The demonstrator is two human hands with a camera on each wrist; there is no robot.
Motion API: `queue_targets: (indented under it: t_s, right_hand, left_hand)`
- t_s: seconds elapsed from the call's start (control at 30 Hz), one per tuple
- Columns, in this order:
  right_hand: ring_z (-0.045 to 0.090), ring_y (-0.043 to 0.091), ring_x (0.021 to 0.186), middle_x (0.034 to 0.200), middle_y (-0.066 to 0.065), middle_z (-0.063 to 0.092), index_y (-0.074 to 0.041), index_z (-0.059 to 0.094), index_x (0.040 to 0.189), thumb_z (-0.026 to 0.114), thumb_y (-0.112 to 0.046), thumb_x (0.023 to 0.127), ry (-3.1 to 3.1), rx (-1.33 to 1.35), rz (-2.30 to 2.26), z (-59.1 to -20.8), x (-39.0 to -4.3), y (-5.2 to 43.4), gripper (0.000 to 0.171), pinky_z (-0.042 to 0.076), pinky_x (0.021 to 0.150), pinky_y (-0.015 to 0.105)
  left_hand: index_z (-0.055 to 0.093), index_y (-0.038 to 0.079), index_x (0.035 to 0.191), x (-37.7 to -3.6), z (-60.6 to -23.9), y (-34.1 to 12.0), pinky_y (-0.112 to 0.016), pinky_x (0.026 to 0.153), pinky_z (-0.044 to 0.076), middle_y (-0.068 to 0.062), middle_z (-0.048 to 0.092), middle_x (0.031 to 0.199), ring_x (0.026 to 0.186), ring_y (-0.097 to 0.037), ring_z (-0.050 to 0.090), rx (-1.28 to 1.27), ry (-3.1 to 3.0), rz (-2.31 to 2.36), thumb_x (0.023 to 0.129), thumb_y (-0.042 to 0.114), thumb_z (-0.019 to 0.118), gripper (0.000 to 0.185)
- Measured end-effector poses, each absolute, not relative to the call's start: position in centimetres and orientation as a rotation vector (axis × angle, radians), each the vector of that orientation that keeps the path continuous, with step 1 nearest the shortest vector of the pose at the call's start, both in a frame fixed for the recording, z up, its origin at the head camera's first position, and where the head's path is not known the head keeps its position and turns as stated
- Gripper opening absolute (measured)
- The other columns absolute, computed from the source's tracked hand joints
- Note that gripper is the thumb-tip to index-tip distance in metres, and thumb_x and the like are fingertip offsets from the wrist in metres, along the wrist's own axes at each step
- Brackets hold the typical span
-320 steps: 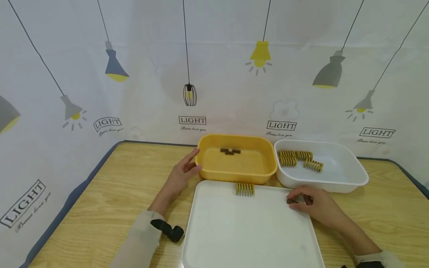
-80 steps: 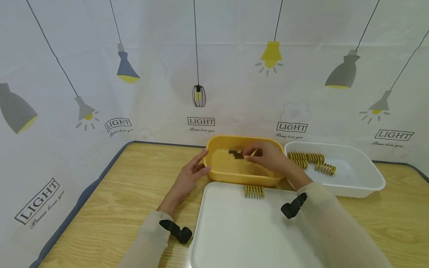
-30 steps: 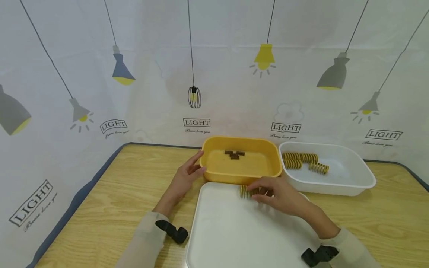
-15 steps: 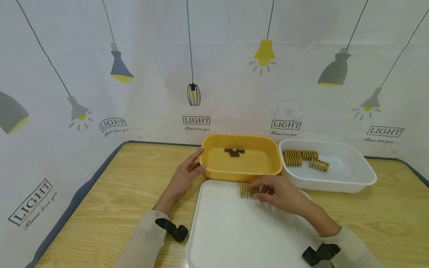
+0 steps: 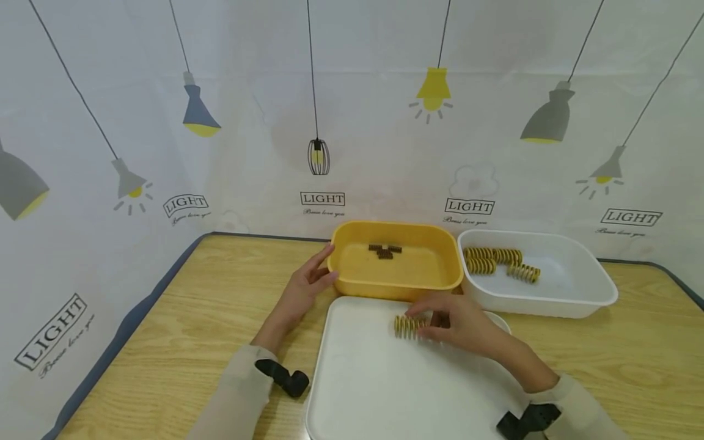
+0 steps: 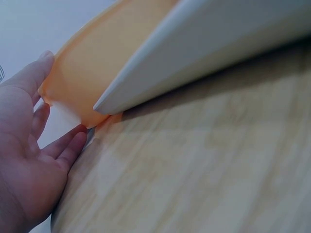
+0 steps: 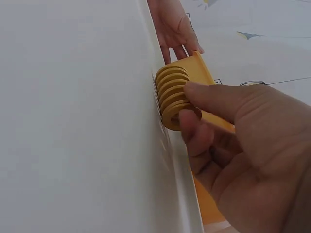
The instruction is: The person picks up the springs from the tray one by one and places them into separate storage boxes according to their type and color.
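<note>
A yellow coil spring [image 5: 408, 327] lies near the far edge of the white tray [image 5: 385, 385]. My right hand [image 5: 470, 325] pinches the spring's right end between thumb and finger; the right wrist view shows the thumb [image 7: 214, 97] on its coils. My left hand [image 5: 297, 296] rests with extended, spread fingers against the left end of the orange-yellow bin [image 5: 396, 289]. In the left wrist view its fingertips [image 6: 80, 133] meet the bin's wall. Inside that bin sit several small dark springs [image 5: 385, 254], grouped toward the back.
To the right of the orange-yellow bin, almost against it, stands a white bin [image 5: 577, 302] with several yellow springs [image 5: 481, 265] at its left side. The wooden table [image 5: 181, 318] extends past both sides of the tray. A printed curtain [image 5: 374, 122] hangs behind.
Earlier my right hand put a small dark spring into the orange-yellow bin. It then took hold of the yellow spring, which has now shifted slightly toward me. My left hand stays on the bin.
</note>
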State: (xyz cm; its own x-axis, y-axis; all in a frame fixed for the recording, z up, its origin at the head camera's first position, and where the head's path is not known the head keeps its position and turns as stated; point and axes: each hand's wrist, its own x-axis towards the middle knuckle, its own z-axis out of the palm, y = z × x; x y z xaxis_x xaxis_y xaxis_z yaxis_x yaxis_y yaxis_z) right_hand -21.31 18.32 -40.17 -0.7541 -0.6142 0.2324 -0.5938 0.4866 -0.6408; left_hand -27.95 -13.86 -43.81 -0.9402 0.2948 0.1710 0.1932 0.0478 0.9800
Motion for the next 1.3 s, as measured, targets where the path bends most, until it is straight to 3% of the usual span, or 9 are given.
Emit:
queue_targets:
  t_s: [0.17, 0.37, 0.57, 0.7, 0.93, 1.3]
  right_hand:
    - [0.051, 0.007, 0.065, 0.089, -0.007, 0.066, -0.017, 0.07, 0.113, 0.076, -0.024, 0.083, 2.645, -1.02, -1.129, -40.6, -21.2, 18.3, 0.031, 0.045, 0.056, 0.021]
    - [0.056, 0.01, 0.074, 0.101, -0.004, 0.066, -0.016, 0.068, 0.117, 0.077, -0.027, 0.081, 2.551, -0.933, -1.178, -41.0, -21.1, 18.3, 0.038, 0.049, 0.065, 0.023]
    - [0.06, 0.013, 0.084, 0.109, -0.002, 0.065, -0.015, 0.065, 0.122, 0.078, -0.027, 0.08, 2.494, -0.828, -1.221, -41.3, -20.9, 18.4, 0.045, 0.052, 0.073, 0.025]
    - [0.06, 0.013, 0.081, 0.106, -0.002, 0.065, -0.014, 0.065, 0.121, 0.08, -0.028, 0.079, 2.464, -0.788, -1.256, -41.4, -20.8, 18.4, 0.047, 0.052, 0.069, 0.025]
    - [0.053, 0.008, 0.061, 0.074, -0.002, 0.059, -0.015, 0.068, 0.111, 0.081, -0.027, 0.078, 2.472, -0.878, -1.249, -41.8, -20.9, 18.2, 0.037, 0.046, 0.053, 0.022]
    - [0.05, 0.007, 0.064, 0.077, -0.003, 0.059, -0.016, 0.069, 0.108, 0.081, -0.028, 0.078, 2.503, -0.895, -1.242, -41.9, -20.8, 18.5, 0.034, 0.044, 0.055, 0.02]
  left_hand:
    - [0.038, 0.021, 0.148, -28.0, -43.8, -13.8, -0.038, 0.104, 0.039, 0.012, 0.026, 0.154, 0.127, -0.028, 0.045, 0.495, 2.215, 2.054, 0.093, 0.025, 0.063, 0.061]
    - [0.036, 0.022, 0.149, -28.0, -43.7, -13.7, -0.04, 0.105, 0.036, 0.012, 0.024, 0.154, 0.13, -0.03, 0.042, 0.466, 2.2, 2.038, 0.095, 0.022, 0.062, 0.06]
    - [0.033, 0.015, 0.15, -27.1, -42.1, -13.6, -0.039, 0.106, 0.036, 0.006, 0.021, 0.156, 0.132, -0.034, 0.039, 0.457, 2.162, 2.03, 0.096, 0.017, 0.06, 0.061]
    - [0.032, 0.012, 0.15, -26.4, -41.2, -13.5, -0.039, 0.105, 0.036, 0.004, 0.02, 0.157, 0.132, -0.035, 0.038, 0.457, 2.166, 2.02, 0.096, 0.017, 0.06, 0.061]
    - [0.032, 0.013, 0.15, -26.3, -41.2, -13.7, -0.04, 0.105, 0.037, 0.003, 0.021, 0.157, 0.131, -0.036, 0.039, 0.447, 2.191, 2.01, 0.096, 0.017, 0.06, 0.061]
    - [0.033, 0.013, 0.15, -26.3, -41.1, -13.6, -0.04, 0.106, 0.035, 0.003, 0.022, 0.157, 0.132, -0.036, 0.038, 0.449, 2.166, 2.024, 0.096, 0.017, 0.061, 0.061]
